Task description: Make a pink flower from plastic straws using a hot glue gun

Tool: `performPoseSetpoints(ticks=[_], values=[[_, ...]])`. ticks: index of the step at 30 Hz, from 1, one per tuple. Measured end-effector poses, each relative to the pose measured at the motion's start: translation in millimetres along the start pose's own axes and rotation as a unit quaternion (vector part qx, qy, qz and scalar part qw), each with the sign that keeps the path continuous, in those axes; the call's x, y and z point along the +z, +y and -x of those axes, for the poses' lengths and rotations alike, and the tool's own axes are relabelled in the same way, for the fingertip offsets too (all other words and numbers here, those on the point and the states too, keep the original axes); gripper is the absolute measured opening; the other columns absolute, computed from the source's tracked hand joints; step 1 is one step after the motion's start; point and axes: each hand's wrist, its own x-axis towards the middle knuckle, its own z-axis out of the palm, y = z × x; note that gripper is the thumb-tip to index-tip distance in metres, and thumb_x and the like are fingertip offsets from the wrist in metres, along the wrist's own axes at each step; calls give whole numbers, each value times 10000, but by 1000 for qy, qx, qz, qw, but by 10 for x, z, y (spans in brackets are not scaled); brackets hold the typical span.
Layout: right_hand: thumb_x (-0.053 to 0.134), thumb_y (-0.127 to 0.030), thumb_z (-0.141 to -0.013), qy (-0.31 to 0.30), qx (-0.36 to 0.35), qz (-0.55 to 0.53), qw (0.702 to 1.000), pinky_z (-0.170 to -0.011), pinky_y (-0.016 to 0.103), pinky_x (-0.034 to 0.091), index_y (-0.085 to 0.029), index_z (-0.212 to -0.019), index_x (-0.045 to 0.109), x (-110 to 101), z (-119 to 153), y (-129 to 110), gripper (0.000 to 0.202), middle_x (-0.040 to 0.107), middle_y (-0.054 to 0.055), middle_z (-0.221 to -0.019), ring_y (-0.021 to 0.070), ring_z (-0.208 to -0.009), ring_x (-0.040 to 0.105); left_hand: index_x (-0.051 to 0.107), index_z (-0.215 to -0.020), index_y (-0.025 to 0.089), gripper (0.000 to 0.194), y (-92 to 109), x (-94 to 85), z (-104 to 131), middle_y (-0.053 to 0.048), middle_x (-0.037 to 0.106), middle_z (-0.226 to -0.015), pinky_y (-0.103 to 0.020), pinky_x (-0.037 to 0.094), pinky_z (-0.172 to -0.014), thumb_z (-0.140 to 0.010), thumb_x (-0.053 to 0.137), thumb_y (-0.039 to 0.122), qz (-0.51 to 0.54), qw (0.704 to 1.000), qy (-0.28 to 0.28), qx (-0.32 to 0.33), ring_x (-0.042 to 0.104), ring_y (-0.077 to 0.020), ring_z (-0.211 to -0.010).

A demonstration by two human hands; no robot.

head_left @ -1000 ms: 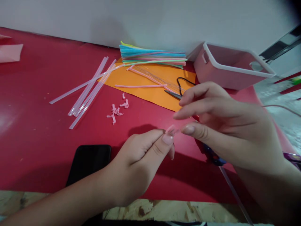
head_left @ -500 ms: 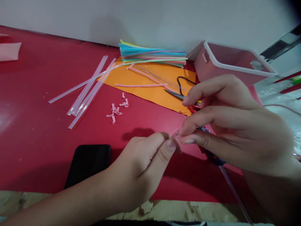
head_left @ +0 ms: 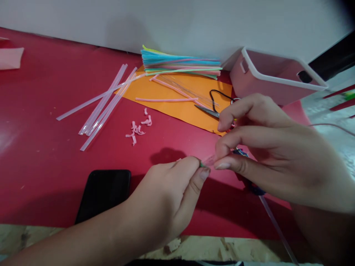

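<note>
In front of me, my left hand [head_left: 177,195] is closed, with thumb and forefinger pinching a small green-and-pink piece, most of it hidden. A thin pink fuzzy bit [head_left: 208,160], like pipe cleaner, spans the small gap to my right hand [head_left: 266,147], whose thumb and forefinger pinch its other end. The right hand's other fingers are raised and bent. Several short pink pipe cleaner scraps [head_left: 137,129] lie on the red table beyond the left hand. Beneath the right hand, a dark blue tool [head_left: 257,190] is mostly hidden, with a translucent stick [head_left: 277,229] extending toward me.
Several translucent sticks [head_left: 104,103] lie crossed at left. Behind are bundled coloured pipe cleaners [head_left: 180,62] and an orange sheet [head_left: 172,107] bearing pink pipe cleaners [head_left: 166,100] and scissors [head_left: 206,110]. A pink bin [head_left: 257,85] stands back right; a black phone [head_left: 104,195] lies beside my left forearm.
My left hand has turned slightly and shifted a little left, so the green bit shows more at its fingertips. The right hand keeps its pinch nearly in place, slightly farther from the left.
</note>
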Motion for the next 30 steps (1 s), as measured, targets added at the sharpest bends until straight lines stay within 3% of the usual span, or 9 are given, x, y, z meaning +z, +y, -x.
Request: performPoseSetpoints(ticks=[5,12,22,30], values=[[663,-280,-869,-10,-25,29,999,-845,394,419,-285,-819,702,-23,27,7,63,558,61,-1028,237,-1000,519,471,-757,190,304,3,12,6,44,449,-623,-262,284,-500,-1027,358,272,-11,1000,-6,6,394,-97,-523],[703,-311,-836,-7,-4,30,1000,-787,404,441,-283,-817,710,-14,34,-20,34,526,69,-981,237,-932,528,452,-739,194,293,-7,-4,5,47,435,-634,-266,300,-522,-1018,378,240,-9,1000,-3,17,393,-97,-541],[655,-447,-864,6,28,-4,1000,-765,355,514,-391,-868,788,-58,19,-38,144,601,45,-963,228,-886,584,584,-819,146,325,5,-1,5,-1,527,-677,-285,369,-561,-1022,350,245,-6,1000,-12,19,470,-127,-587],[643,-390,-874,2,-4,11,1000,-778,367,505,-359,-850,774,-50,21,-27,137,596,52,-972,230,-908,573,582,-835,156,317,8,-11,12,2,524,-686,-284,376,-563,-1022,344,251,-24,999,-12,24,467,-130,-597]])
